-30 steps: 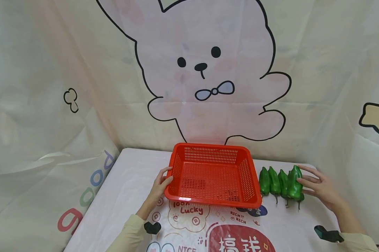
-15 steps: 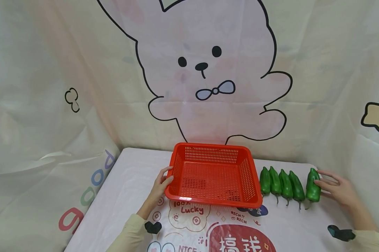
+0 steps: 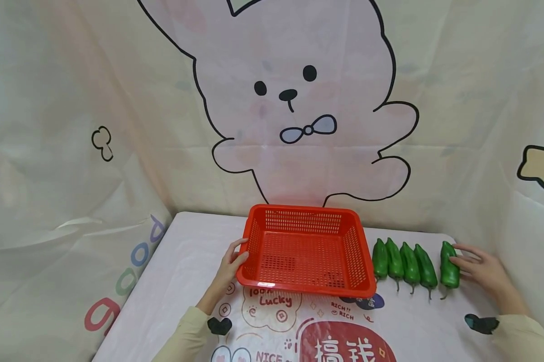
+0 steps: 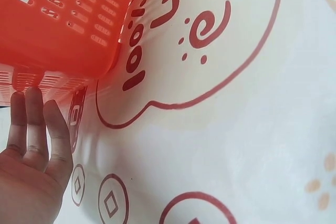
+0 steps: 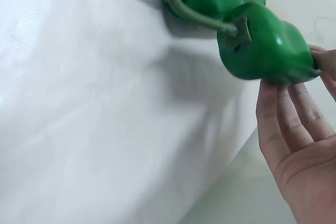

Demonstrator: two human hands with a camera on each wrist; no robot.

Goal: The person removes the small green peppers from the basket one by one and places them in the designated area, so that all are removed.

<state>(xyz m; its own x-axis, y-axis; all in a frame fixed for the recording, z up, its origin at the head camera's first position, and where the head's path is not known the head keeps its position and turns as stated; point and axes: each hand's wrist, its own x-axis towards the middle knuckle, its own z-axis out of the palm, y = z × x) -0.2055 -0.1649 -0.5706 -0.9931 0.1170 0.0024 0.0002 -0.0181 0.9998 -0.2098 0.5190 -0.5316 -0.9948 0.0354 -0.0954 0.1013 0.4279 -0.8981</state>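
Note:
At the left side of a red plastic basket (image 3: 305, 291) is my left hand (image 3: 229, 264), its thumb and forefinger tips at the rim. In the left wrist view, straight fingers (image 4: 34, 124) touch the basket's outer wall (image 4: 52, 80). My right hand (image 3: 482, 271) pinches a green pepper (image 3: 449, 266) between thumb and fingers, stem end toward me. The right wrist view shows the held pepper (image 5: 268, 45) close over the white cloth, with its curved stem in front. Several more green peppers (image 3: 410, 264) lie in a row between the basket and the held pepper.
A white printed cloth (image 3: 208, 226) with red lettering covers the table. Behind it hangs a curtain (image 3: 294, 171) with a cartoon animal, and more curtain (image 3: 534, 241) closes in the right side close to my right hand.
My right hand has carried the pepper rightward from over the row's right end to a spot apart from it, with only a slight shift lately. The left hand and basket stay put.

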